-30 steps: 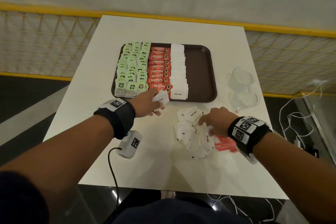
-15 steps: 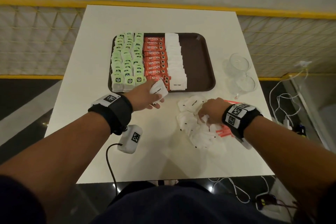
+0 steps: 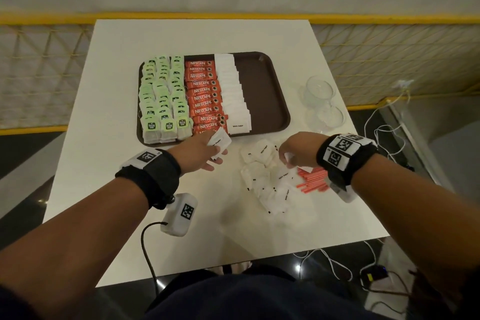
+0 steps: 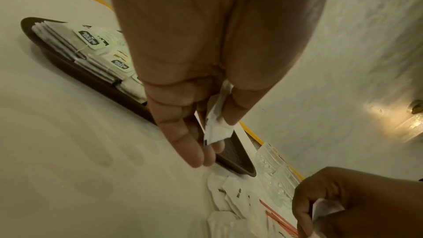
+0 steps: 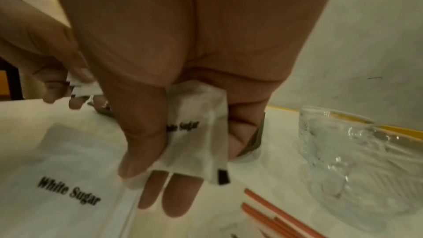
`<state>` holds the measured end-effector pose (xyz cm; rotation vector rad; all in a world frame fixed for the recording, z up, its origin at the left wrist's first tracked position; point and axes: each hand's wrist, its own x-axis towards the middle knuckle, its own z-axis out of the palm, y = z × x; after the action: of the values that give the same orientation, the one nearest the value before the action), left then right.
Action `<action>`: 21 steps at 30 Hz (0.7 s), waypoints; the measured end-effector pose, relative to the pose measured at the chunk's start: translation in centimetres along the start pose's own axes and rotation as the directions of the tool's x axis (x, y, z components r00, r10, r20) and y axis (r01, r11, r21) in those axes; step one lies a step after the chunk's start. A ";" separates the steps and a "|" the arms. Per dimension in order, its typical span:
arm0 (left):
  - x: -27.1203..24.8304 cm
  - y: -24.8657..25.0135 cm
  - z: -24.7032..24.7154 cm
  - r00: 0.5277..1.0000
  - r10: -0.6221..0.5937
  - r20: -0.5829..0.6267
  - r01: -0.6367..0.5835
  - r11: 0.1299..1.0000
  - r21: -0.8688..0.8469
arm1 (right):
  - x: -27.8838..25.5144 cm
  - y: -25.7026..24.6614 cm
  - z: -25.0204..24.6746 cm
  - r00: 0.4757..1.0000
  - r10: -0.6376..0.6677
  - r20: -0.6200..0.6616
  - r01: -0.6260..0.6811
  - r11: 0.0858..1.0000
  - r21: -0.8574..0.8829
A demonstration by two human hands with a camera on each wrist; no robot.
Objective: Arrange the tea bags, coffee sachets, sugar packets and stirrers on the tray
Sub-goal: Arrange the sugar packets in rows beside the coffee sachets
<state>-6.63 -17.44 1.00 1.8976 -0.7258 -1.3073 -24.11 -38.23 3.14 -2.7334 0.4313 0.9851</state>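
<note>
A brown tray holds rows of green tea bags, orange coffee sachets and white sugar packets; its right part is bare. My left hand hovers at the tray's near edge and pinches a small stack of sugar packets between thumb and fingers. My right hand pinches one white sugar packet just above a loose pile of sugar packets on the table. Orange stirrers lie beside the pile, under my right wrist.
Two clear glass cups stand on the white table, right of the tray. A yellow rail runs behind the table. A white device on a cable hangs from my left wrist. Cables lie on the floor at right.
My right hand has lifted off the pile with one sugar packet pinched in it. The left hand keeps its stack by the tray's near edge, barely moved.
</note>
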 end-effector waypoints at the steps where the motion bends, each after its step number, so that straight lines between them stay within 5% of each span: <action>1: 0.0 0.0 0.1 1.000 -0.005 0.000 0.005 1.000 -0.021 | -0.2 0.0 -0.4 1.000 0.003 -0.008 -0.003 1.000 0.027; 8: -0.3 0.9 0.7 0.999 0.012 0.052 0.000 0.975 -0.224 | -1.2 -2.7 -4.1 0.991 -0.070 -0.112 0.102 0.946 0.306; 13: -1.3 2.4 0.8 0.998 0.026 0.053 0.003 0.881 -0.474 | 0.4 -6.2 -5.8 0.977 -0.115 -0.177 0.184 0.875 0.447; 21: -2.3 2.9 -0.4 0.985 0.098 0.142 -0.029 0.904 -0.426 | 2.5 -7.9 -5.4 0.955 -0.033 -0.293 0.218 0.747 0.628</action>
<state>-7.18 -17.26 4.67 1.4225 -0.5232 -1.4523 -16.45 -32.91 6.31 -2.1926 0.5068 0.3200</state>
